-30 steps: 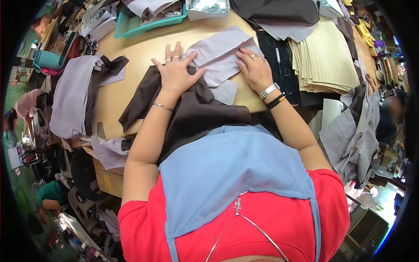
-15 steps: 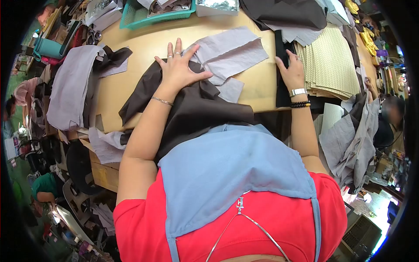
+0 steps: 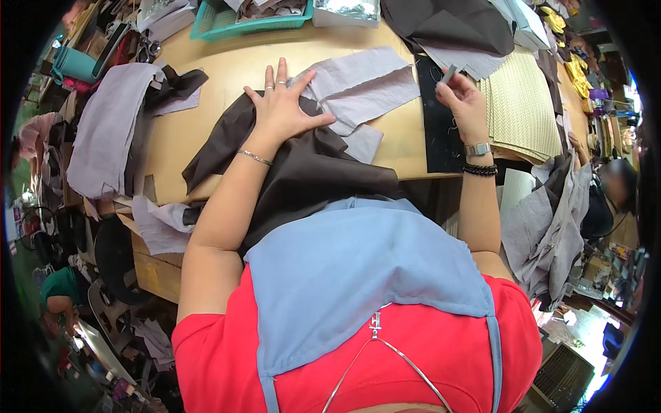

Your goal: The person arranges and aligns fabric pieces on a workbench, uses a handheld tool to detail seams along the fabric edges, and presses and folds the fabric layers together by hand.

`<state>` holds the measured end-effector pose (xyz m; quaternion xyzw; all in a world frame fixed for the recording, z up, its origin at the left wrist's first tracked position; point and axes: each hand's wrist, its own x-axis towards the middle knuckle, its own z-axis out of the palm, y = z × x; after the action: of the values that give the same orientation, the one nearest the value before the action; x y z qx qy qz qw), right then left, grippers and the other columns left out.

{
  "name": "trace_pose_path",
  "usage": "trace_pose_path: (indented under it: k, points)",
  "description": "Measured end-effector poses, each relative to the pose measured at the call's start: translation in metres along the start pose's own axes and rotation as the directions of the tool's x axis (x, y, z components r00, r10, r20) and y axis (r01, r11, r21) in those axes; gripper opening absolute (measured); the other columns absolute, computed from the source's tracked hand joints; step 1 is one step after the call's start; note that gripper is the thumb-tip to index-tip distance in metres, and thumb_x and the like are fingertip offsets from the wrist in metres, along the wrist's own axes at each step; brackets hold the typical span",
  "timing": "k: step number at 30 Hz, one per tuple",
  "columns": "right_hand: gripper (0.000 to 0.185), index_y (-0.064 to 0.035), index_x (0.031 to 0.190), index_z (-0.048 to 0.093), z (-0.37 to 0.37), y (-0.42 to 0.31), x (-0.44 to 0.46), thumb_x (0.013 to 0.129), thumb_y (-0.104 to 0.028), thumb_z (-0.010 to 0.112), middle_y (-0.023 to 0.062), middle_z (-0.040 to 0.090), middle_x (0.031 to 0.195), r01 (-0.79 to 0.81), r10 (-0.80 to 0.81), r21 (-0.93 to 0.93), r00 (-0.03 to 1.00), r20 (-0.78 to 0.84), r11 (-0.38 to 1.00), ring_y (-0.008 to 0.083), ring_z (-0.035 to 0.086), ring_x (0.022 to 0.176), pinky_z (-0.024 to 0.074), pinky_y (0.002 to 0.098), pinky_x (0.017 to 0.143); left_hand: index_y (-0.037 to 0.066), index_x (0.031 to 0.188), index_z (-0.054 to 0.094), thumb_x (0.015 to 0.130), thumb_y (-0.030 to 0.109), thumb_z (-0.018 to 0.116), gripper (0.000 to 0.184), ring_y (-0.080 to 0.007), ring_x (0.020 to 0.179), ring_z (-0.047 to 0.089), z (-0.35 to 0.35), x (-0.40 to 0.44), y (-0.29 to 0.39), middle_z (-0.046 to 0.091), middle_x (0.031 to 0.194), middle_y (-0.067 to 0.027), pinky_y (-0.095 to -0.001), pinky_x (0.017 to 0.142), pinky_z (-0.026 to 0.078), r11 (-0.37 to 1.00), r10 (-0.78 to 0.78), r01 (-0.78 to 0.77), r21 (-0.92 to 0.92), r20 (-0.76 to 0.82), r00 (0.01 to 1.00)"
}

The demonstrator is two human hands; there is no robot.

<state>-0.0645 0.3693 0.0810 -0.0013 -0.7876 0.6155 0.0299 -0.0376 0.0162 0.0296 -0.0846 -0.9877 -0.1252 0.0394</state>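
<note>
My left hand (image 3: 286, 103) lies with fingers spread on dark brown fabric (image 3: 303, 175) and the left edge of a pale grey fabric piece (image 3: 365, 86). My right hand (image 3: 463, 103) is raised above a black mat (image 3: 437, 127), its thumb and fingers pinched round a small grey tool (image 3: 449, 73) that points up and away. A smaller pale scrap (image 3: 363, 142) lies beneath the lower edge of the grey piece. The brown fabric runs from the table down to my apron.
Patterned cream sheets (image 3: 523, 103) are stacked right of the mat. A teal basket (image 3: 251, 29) and a white box (image 3: 345, 15) stand at the back. Grey fabric (image 3: 113, 131) lies at the left, beside scissors (image 3: 148, 49). Other people are at both sides.
My right hand has left the grey fabric, moved right to the black mat and picked up the small grey tool. My left hand remains spread in nearly the same place.
</note>
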Motion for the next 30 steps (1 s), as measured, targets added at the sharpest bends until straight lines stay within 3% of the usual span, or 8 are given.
trace_pose_path:
  k: [2,4,9,12,16,19,25,30]
  points:
    - [0.029,0.0015,0.117,0.062,0.032,-0.029,-0.004,0.092,-0.013,0.069,0.0026,0.068,0.098,0.060,-0.079,0.223,0.994,0.078,0.973,0.0078,0.064,0.081,0.0521,0.0203,0.074,0.034,0.145,0.044,0.057,0.084,0.067,0.104,-0.0459,0.146,0.017,-0.002,0.002,0.001,0.017,0.160,-0.0218,-0.0814,0.100,0.010,1.000,0.000,0.000,-0.005,0.018,1.000]
    - [0.022,-0.0002,0.113,0.060,0.065,-0.048,-0.009,0.095,-0.012,0.065,0.0038,0.068,0.098,0.085,-0.139,0.283,0.974,0.177,0.955,0.0088,0.065,0.084,0.0525,0.0204,0.076,0.034,0.145,0.044,0.056,0.084,0.067,0.105,-0.0459,0.146,0.016,-0.002,0.003,0.000,0.016,0.160,-0.0217,-0.0813,0.100,0.010,1.000,0.003,-0.003,-0.004,0.028,1.000]
    - [0.019,-0.0006,0.109,0.056,0.120,-0.043,-0.010,0.094,-0.011,0.064,0.0091,0.071,0.089,0.279,-0.290,0.081,0.908,0.302,0.957,0.0128,0.069,0.081,0.0538,0.0260,0.070,0.035,0.146,0.042,0.056,0.084,0.067,0.106,-0.0460,0.146,0.014,0.000,0.002,-0.002,0.016,0.160,-0.0208,-0.0809,0.100,0.011,1.000,0.007,-0.006,-0.018,0.025,1.000]
    - [0.017,0.0002,0.113,0.054,0.128,-0.042,-0.011,0.098,-0.007,0.058,0.0091,0.069,0.098,0.280,-0.220,-0.091,0.884,0.413,0.956,0.0120,0.067,0.091,0.0543,0.0246,0.079,0.034,0.146,0.042,0.054,0.084,0.068,0.107,-0.0456,0.147,0.012,0.001,0.002,-0.002,0.016,0.160,-0.0208,-0.0805,0.101,0.009,0.999,0.008,-0.007,-0.037,0.022,1.000]
    - [0.020,-0.0025,0.107,0.057,0.137,-0.038,-0.010,0.093,-0.015,0.064,0.0146,0.070,0.081,0.370,-0.320,-0.069,0.870,0.375,0.926,0.0235,0.070,0.072,0.0533,0.0322,0.066,0.032,0.145,0.044,0.053,0.083,0.069,0.108,-0.0445,0.148,0.010,0.001,0.002,-0.002,0.016,0.160,-0.0218,-0.0799,0.102,0.006,0.998,0.005,-0.003,-0.070,0.031,1.000]
    - [0.020,0.0001,0.112,0.055,0.134,-0.044,-0.011,0.096,-0.010,0.061,0.0099,0.070,0.094,0.291,-0.192,-0.170,0.877,0.441,0.942,0.0122,0.068,0.088,0.0535,0.0254,0.075,0.032,0.145,0.044,0.053,0.083,0.069,0.108,-0.0444,0.148,0.010,0.000,0.002,-0.002,0.018,0.159,-0.0217,-0.0797,0.102,0.006,0.997,0.004,-0.002,-0.073,0.035,0.999]
    - [0.019,0.0005,0.112,0.055,0.132,-0.044,-0.010,0.096,-0.009,0.061,0.0105,0.070,0.096,0.328,-0.222,-0.178,0.869,0.441,0.928,0.0127,0.068,0.088,0.0537,0.0255,0.075,0.033,0.145,0.045,0.053,0.083,0.069,0.108,-0.0446,0.147,0.011,0.001,0.002,-0.002,0.019,0.159,-0.0219,-0.0797,0.102,0.006,0.997,0.009,-0.007,-0.072,0.021,1.000]
    - [0.020,-0.0021,0.106,0.058,0.135,-0.032,-0.004,0.093,-0.015,0.065,0.0126,0.069,0.081,0.337,-0.299,-0.040,0.880,0.369,0.941,0.0191,0.068,0.071,0.0525,0.0308,0.066,0.033,0.145,0.045,0.052,0.083,0.069,0.108,-0.0453,0.147,0.012,0.004,0.002,-0.003,0.021,0.158,-0.0225,-0.0800,0.102,0.006,0.997,0.017,-0.017,-0.072,0.001,1.000]
